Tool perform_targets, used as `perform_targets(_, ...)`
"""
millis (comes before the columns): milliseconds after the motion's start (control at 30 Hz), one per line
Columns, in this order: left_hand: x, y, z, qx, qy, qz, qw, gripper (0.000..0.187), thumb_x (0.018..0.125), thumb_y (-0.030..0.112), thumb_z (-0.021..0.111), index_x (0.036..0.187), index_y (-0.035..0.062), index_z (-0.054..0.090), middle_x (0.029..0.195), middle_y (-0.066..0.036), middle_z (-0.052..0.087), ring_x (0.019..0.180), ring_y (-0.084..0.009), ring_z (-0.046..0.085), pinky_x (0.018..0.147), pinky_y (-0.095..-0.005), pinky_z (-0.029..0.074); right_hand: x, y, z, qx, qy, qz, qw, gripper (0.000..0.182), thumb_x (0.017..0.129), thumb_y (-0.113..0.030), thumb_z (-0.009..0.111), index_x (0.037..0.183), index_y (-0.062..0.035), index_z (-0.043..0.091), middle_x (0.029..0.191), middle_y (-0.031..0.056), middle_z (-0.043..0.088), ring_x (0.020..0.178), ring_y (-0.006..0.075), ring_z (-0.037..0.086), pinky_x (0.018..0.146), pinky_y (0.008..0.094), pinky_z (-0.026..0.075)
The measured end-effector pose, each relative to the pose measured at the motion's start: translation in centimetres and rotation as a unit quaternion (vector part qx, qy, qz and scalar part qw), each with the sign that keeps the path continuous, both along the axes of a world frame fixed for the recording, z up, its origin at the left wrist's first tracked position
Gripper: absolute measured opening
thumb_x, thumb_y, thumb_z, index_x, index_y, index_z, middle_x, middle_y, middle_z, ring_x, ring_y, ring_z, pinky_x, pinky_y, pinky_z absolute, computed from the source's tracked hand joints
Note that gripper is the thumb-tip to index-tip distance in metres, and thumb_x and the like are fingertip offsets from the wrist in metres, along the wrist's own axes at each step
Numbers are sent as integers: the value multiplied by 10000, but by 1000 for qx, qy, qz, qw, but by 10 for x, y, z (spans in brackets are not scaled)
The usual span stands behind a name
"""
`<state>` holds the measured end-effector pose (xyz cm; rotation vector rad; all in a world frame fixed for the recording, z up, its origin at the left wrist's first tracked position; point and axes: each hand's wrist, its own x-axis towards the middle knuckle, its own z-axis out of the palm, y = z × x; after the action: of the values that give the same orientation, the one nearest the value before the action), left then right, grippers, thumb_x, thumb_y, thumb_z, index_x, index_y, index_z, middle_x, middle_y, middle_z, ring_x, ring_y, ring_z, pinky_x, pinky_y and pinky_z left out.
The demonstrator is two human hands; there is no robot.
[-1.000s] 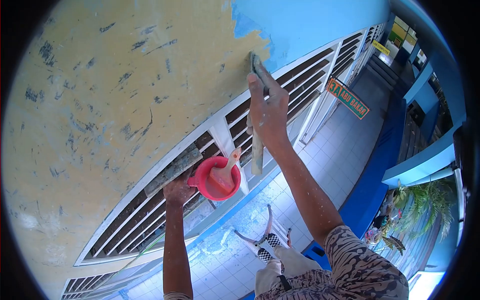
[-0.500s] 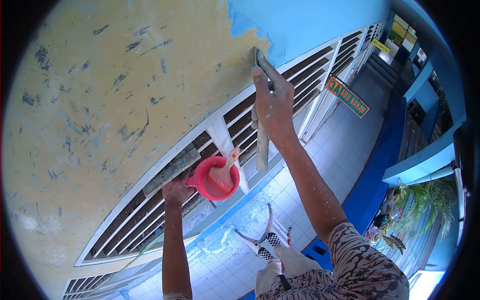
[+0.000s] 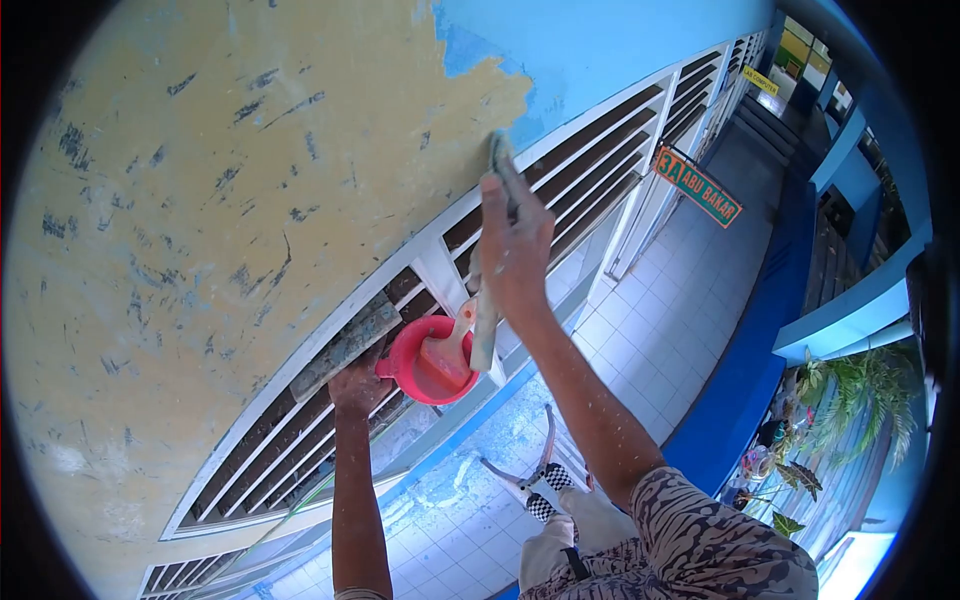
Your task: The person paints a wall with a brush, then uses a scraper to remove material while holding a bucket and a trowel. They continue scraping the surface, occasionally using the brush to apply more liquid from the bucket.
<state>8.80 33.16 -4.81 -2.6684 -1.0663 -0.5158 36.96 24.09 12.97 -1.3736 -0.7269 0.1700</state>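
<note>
My right hand (image 3: 518, 245) is closed around a putty knife. Its pale handle (image 3: 484, 340) sticks out below the fist, and its grey-smeared blade (image 3: 497, 150) meets the wall close above the window frame. Lower down, my left hand (image 3: 356, 385) grips a pink dipper (image 3: 390, 368) by its short handle. A paintbrush (image 3: 440, 350) leans inside the dipper, bristles down in liquid. Just above my left fingers is a long, putty-stained flat board (image 3: 348, 345), which overlaps the hand; whether the fingers also hold it I cannot tell.
The tan wall (image 3: 200, 200) has dark scuffs and borders a blue painted area (image 3: 600, 60). White louvred windows (image 3: 590, 150) run along it. Checkered shoes (image 3: 540, 505) stand on a narrow support above the tiled floor (image 3: 660, 330). A hanging sign (image 3: 697, 187) and plants (image 3: 860, 410) are to the right.
My right hand has moved down and left with the putty knife, its blade now lower, near the window frame. The left hand with the dipper stays nearly in place.
</note>
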Motion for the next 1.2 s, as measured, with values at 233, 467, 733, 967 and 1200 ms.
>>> perform_targets(233, 2, -3, 6, -18, -10, -1, 1000, 707, 651, 440, 804, 1323, 300, 633, 1285, -79, 656, 1195, -306, 606, 1048, -542, 414, 4, -2, 7, 27, 111, 53, 992, 475, 1027, -245, 542, 1370, 83, 515, 624, 16, 528, 495, 68, 508, 453, 251, 425)
perform_targets(467, 0, -5, 6, 5, 20, 8, 1000, 735, 640, 490, 809, 1328, 304, 630, 1312, -62, 641, 1229, -298, 582, 1066, -542, 396, 12, -1, 14, 49, 122, 56, 990, 534, 1028, -331, 546, 1415, 33, 493, 641, 0, 504, 403, 56, 471, 357, 244, 389)
perform_targets(733, 0, -5, 6, 10, 24, 6, 1000, 738, 643, 439, 805, 1344, 309, 616, 1325, -65, 632, 1233, -304, 579, 1069, -547, 394, 16, -2, 18, 53, 147, 46, 987, 469, 1026, -255, 527, 1361, 74, 527, 562, -11, 491, 435, 71, 480, 426, 248, 420)
perform_targets(967, 4, -5, 7, 7, 16, 11, 1000, 684, 673, 374, 778, 1337, 313, 624, 1289, -75, 655, 1209, -300, 603, 1064, -530, 410, 21, -3, 18, 28, 161, 54, 985, 489, 1024, -242, 510, 1431, 25, 475, 567, 8, 495, 370, 93, 463, 334, 277, 400)
perform_targets(1200, 8, -5, 9, 38, 1, -6, 999, 663, 676, 430, 776, 1311, 291, 647, 1264, -80, 673, 1182, -298, 624, 1049, -531, 424, 20, 1, 1, 36, 40, 30, 998, 479, 1032, -228, 493, 1423, 48, 471, 531, -17, 452, 355, 86, 449, 321, 270, 402)
